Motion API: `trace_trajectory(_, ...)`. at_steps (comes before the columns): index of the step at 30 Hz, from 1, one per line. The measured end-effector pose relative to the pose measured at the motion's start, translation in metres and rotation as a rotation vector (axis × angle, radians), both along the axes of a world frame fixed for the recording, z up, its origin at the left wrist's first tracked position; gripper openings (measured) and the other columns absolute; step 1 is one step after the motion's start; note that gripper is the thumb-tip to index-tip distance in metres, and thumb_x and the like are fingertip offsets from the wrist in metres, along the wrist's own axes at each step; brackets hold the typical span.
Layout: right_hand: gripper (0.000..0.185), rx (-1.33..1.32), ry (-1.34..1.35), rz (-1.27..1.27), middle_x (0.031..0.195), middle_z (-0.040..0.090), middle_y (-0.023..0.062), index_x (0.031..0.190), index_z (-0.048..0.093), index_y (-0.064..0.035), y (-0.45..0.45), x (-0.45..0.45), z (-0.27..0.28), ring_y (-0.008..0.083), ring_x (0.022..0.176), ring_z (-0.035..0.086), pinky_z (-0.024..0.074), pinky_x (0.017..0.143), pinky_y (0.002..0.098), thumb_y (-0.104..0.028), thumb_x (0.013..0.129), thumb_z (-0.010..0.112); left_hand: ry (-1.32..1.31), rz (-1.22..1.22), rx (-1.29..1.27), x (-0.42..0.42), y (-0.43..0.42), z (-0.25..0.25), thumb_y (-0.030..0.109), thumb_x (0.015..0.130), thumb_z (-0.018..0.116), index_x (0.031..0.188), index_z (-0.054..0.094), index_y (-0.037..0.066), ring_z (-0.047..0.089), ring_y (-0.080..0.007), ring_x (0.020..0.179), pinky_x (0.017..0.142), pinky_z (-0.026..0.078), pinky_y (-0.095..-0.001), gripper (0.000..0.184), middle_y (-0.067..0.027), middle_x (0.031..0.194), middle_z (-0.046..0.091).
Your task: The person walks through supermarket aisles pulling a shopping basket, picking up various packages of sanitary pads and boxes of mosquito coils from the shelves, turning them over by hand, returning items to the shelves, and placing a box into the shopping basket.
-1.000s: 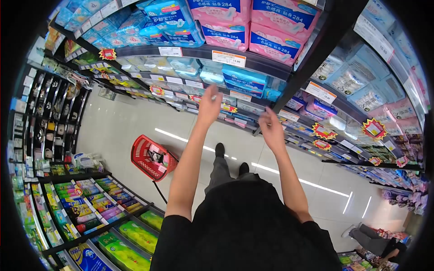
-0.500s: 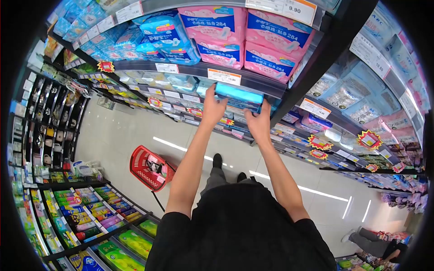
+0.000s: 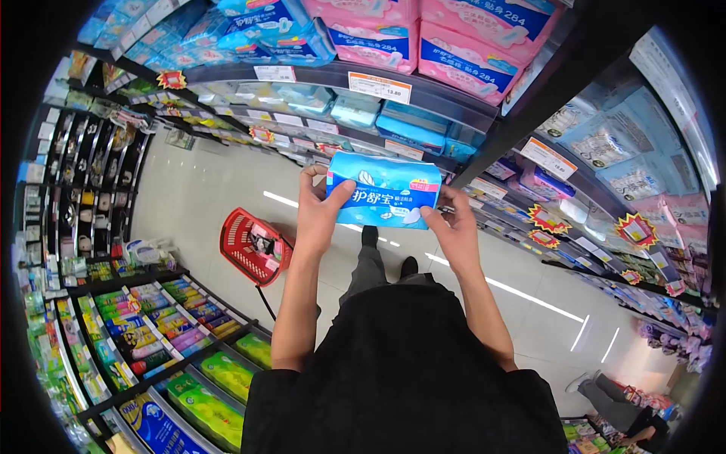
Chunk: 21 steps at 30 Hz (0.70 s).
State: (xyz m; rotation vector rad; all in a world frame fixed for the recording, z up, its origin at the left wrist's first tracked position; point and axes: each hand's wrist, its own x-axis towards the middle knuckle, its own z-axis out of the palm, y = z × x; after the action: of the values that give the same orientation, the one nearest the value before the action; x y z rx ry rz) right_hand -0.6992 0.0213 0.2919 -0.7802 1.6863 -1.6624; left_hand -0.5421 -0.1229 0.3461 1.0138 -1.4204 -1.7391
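Note:
A blue pack of sanitary pads [image 3: 384, 189] is held in front of me, its printed face toward the camera. My left hand [image 3: 321, 206] grips its left end, thumb on the front and fingers behind. At the right end my right hand [image 3: 452, 225] pinches the lower corner between thumb and fingers. Just beyond the pack, the lower shelf holds more blue packs [image 3: 411, 130] behind a white price tag. Pink packs of pads [image 3: 465, 64] are stacked on the shelf above.
A red shopping basket [image 3: 253, 248] with items inside stands on the floor to the left, its dark handle sticking out. A black shelf upright [image 3: 541, 91] rises on the right. Another person [image 3: 616, 401] is at the lower right. Shelves of green packs [image 3: 200, 408] lie lower left.
Both hands have drawn the blue pack out from the lower shelf toward me. Its printed front now faces up at the camera.

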Motion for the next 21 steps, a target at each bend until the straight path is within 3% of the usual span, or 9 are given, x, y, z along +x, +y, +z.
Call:
trace_trajectory(1, 0.054, -0.045, -0.126, 0.036, 0.111, 0.052, 0.0108, 0.123, 0.042, 0.0025, 0.000, -0.002, -0.002, 0.0201, 0.107, 0.052, 0.0452, 0.082, 0.0304, -0.014, 0.079, 0.068, 0.002, 0.044, 0.042, 0.000, 0.003, 0.006, 0.010, 0.079, 0.069, 0.114, 0.035, 0.003, 0.059, -0.0136, 0.077, 0.068, 0.050, -0.0264, 0.050, -0.0134, 0.093, 0.060)
trace_trajectory(5, 0.062, -0.080, -0.354, 0.113, 0.119, 0.050, 0.0166, 0.134, 0.029, 0.0038, -0.002, 0.002, 0.025, 0.0208, 0.109, 0.050, 0.0406, 0.092, 0.0326, -0.013, 0.083, 0.062, 0.007, 0.081, 0.110, 0.003, 0.014, 0.007, 0.015, 0.080, 0.068, 0.124, 0.032, 0.000, 0.060, -0.0151, 0.081, 0.072, 0.049, -0.0263, 0.058, -0.0149, 0.095, 0.059)
trace_trajectory(14, 0.067, -0.084, -0.441, 0.052, 0.116, 0.052, 0.0162, 0.134, 0.029, 0.0061, 0.006, 0.005, 0.034, 0.0200, 0.107, 0.051, 0.0404, 0.092, 0.0312, -0.016, 0.082, 0.065, 0.054, 0.041, 0.171, 0.001, 0.022, 0.011, 0.019, 0.081, 0.067, 0.128, 0.033, -0.001, 0.059, -0.0160, 0.089, 0.077, 0.048, -0.0269, 0.061, -0.0170, 0.103, 0.057)
trace_trajectory(17, 0.066, -0.095, -0.474, 0.031, 0.116, 0.052, 0.0158, 0.133, 0.030, 0.0055, 0.008, 0.000, 0.032, 0.0191, 0.107, 0.051, 0.0404, 0.091, 0.0308, -0.017, 0.082, 0.065, -0.010, 0.034, 0.164, -0.001, 0.026, 0.012, 0.025, 0.084, 0.064, 0.129, 0.033, 0.000, 0.054, -0.0183, 0.100, 0.087, 0.043, -0.0306, 0.060, -0.0173, 0.109, 0.055)
trace_trajectory(19, 0.065, -0.108, -0.497, 0.019, 0.115, 0.053, 0.0153, 0.133, 0.031, 0.0052, 0.011, -0.004, 0.028, 0.0183, 0.107, 0.051, 0.0403, 0.091, 0.0305, -0.018, 0.083, 0.065, 0.031, -0.043, 0.169, 0.000, 0.026, 0.012, 0.032, 0.087, 0.057, 0.136, 0.028, 0.002, 0.046, -0.0200, 0.111, 0.097, 0.034, -0.0341, 0.064, -0.0172, 0.118, 0.051)
trace_trajectory(21, 0.060, -0.130, -0.569, 0.051, 0.112, 0.055, 0.0136, 0.132, 0.033, 0.0030, 0.014, -0.008, 0.025, 0.0196, 0.100, 0.057, 0.0479, 0.083, 0.0320, -0.026, 0.087, 0.060, 0.073, -0.100, 0.116, 0.002, 0.029, 0.012, 0.033, 0.088, 0.053, 0.138, 0.026, 0.003, 0.043, -0.0210, 0.115, 0.099, 0.031, -0.0344, 0.065, -0.0168, 0.123, 0.048)
